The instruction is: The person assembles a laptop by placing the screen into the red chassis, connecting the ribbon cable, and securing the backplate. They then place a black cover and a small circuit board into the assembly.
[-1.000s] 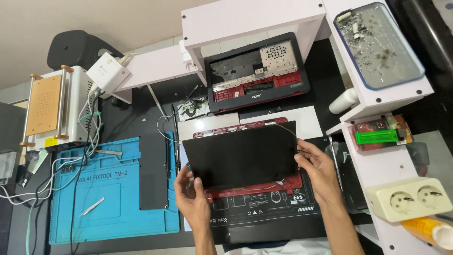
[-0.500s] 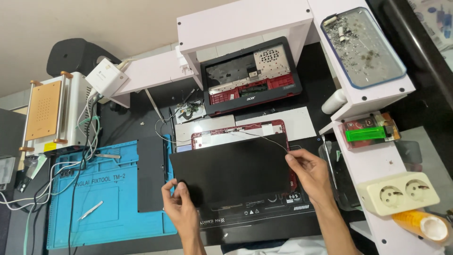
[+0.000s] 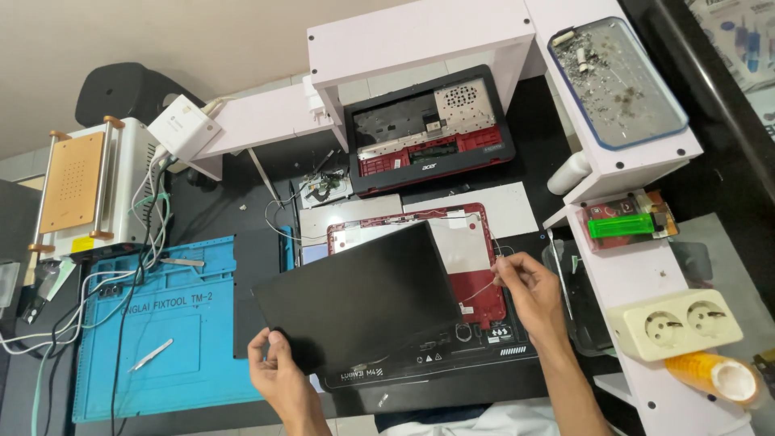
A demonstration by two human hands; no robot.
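A flat black screen panel (image 3: pixel 359 299) lies tilted over a red laptop lid shell (image 3: pixel 476 258). My left hand (image 3: pixel 274 367) grips the panel's near left corner. Its right end is lifted off the shell, baring the shell's silver inner lining. My right hand (image 3: pixel 529 287) is at the shell's right edge, pinching a thin wire (image 3: pixel 484 287) that runs back across the lining. Under both lies a black laptop base (image 3: pixel 452 359) near the table's front edge.
A blue repair mat (image 3: pixel 153 323) with tweezers (image 3: pixel 151 354) lies to the left, with a cabled machine (image 3: pixel 85 190) behind it. A red laptop case (image 3: pixel 428 129) sits under a white shelf (image 3: pixel 420 36). A socket strip (image 3: pixel 674 323), tape roll (image 3: pixel 714 375) and parts tray (image 3: pixel 617 81) are on the right.
The panel has swung left and down, off the red shell, uncovering its lining. My left hand moved along with its corner. My right hand shifted to the shell's right edge with the wire.
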